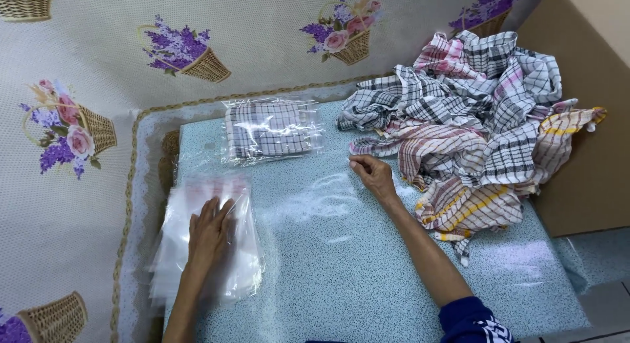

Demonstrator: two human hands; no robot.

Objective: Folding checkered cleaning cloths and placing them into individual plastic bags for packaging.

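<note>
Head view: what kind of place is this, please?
Probably a home packing spot for kitchen cloths. A pile of checked cloths lies beside the right hand, one packed cloth in a clear bag, and the left hand rests on empty clear bags.

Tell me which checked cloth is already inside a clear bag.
The folded grey-checked cloth lying flat at the far side of the table, alone, ahead of the left hand. The others sit loose and crumpled in the cloth pile on the right.

Checks, speckles and flowers

We see a blue-speckled desk point(341, 264); right of it a pile of checked cloths point(472, 120) in black, pink and yellow on white; behind it, a white wall covering point(262, 34) with purple flower baskets.
</note>
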